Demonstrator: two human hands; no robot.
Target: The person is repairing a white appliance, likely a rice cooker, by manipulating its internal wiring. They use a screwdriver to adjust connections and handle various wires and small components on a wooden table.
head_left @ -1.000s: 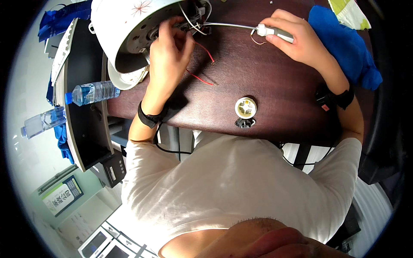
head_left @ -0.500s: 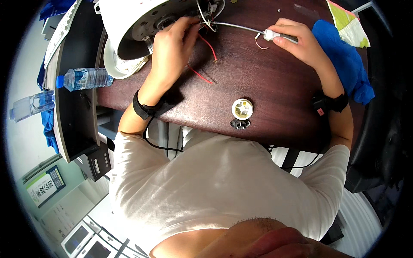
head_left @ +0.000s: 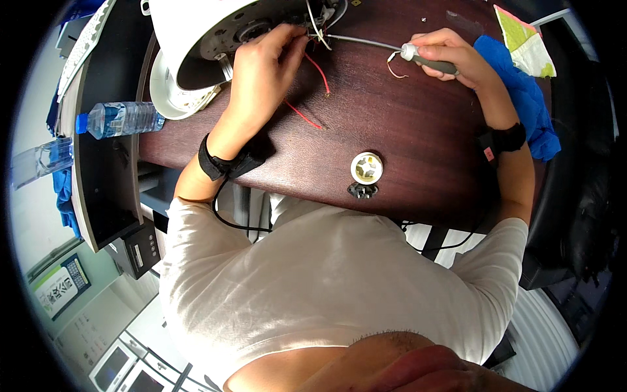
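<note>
A white, rounded appliance housing (head_left: 176, 39) lies tipped on its side at the far left of the table, its open metal underside showing. My left hand (head_left: 264, 72) is closed in a pinch at the wires beside that opening; what its fingertips hold is hidden. In my right hand (head_left: 454, 59) is a screwdriver (head_left: 366, 42) with a grey handle, its shaft pointing left. The tip reaches the tangle of wires near my left fingertips, where contact cannot be made out. Red wires (head_left: 319, 73) trail onto the table below. A short, thin wire (head_left: 394, 67) lies under the screwdriver's collar.
Near the table's front edge sit a round white part (head_left: 366, 169) and a small black socket-like piece (head_left: 362, 191). Blue cloth (head_left: 522, 98) and a green-and-white cloth (head_left: 528, 46) lie right. Left are a white bowl-like piece (head_left: 163, 98) and a water bottle (head_left: 124, 120).
My right hand's grip on the screwdriver has shifted; the fingers are curled differently and more of the handle's rear shows. The left hand stays at the wires. The whole view has shifted slightly.
</note>
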